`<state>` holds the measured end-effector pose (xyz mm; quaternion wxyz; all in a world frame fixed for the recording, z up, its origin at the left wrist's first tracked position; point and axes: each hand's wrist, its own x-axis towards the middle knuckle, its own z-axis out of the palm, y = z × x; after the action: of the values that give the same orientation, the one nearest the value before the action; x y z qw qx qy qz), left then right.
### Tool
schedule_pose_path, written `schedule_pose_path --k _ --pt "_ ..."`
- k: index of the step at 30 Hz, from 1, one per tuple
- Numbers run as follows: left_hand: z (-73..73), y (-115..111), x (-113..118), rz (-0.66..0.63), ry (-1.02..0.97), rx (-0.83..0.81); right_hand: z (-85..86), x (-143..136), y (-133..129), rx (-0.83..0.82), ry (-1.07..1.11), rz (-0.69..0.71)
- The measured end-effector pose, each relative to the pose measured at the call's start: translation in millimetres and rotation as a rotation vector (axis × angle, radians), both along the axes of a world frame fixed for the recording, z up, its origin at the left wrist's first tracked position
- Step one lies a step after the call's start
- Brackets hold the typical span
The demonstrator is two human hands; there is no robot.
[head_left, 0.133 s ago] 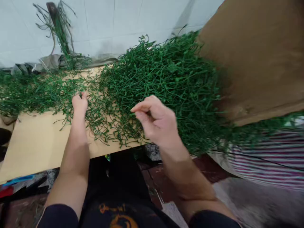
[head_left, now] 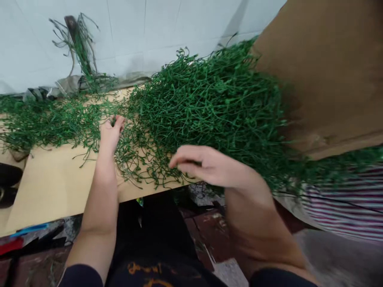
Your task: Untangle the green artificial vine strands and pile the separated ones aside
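Observation:
A big heap of thin green stems (head_left: pixel 209 103) covers the middle and right of a pale board (head_left: pixel 56 179). Looser green stems (head_left: pixel 56 119) spread over the board's left part. My left hand (head_left: pixel 112 127) is among these loose stems, its fingers pinched together; what they grip is too small to make out. Above the front edge of the heap, my right hand (head_left: pixel 203 161) has its thumb and fingers drawn close together, slightly blurred. Whether something thin is between its fingertips cannot be seen.
A large brown cardboard sheet (head_left: pixel 326 79) leans over the heap at the right. Stems hang on a dark upright piece (head_left: pixel 71 26) by the white wall. Striped fabric (head_left: pixel 347 207) lies at the lower right. Blue and red items (head_left: pixel 32 229) show below the board at left.
My right hand has moved down and turned flatter, toward the front of the heap. The view has shifted slightly, and my left hand is still pinched among the stems.

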<state>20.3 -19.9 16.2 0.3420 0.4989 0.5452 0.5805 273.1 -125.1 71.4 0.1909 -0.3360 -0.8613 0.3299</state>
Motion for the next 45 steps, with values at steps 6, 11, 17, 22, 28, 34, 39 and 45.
schedule_pose_path --k 6,11,17,22,28,34,39,45 --pt "17.8 -18.5 25.1 -0.264 -0.298 -0.143 -6.1 11.0 -3.9 -0.118 -0.426 0.311" --pt "18.7 -21.3 24.2 -0.349 -0.405 -0.179 -3.7 -11.4 -1.1 -0.021 -0.257 0.204" --pt "21.3 -24.9 28.8 -0.433 -0.582 -0.236 -12.8 -63.1 15.0 0.061 -0.105 -0.177" --pt "22.9 -25.7 29.9 -0.397 -0.676 -0.228 -27.7 -88.4 34.1 0.165 -0.123 -0.489" --pt "22.8 -24.7 33.0 -0.383 -0.845 -0.22 -39.2 -104.8 43.9 0.22 -0.115 -0.395" --pt "27.2 -25.3 34.7 -0.258 -1.006 -0.204 -34.5 -94.7 37.4 -0.006 0.104 -0.282" --pt "28.8 -26.8 42.8 -0.219 -0.959 -0.221 -34.7 -87.1 30.4 -0.135 0.227 -0.233" --pt "18.1 -15.2 38.8 -0.089 -0.787 -0.197 -44.3 -83.4 21.8 -0.183 0.255 -0.295"
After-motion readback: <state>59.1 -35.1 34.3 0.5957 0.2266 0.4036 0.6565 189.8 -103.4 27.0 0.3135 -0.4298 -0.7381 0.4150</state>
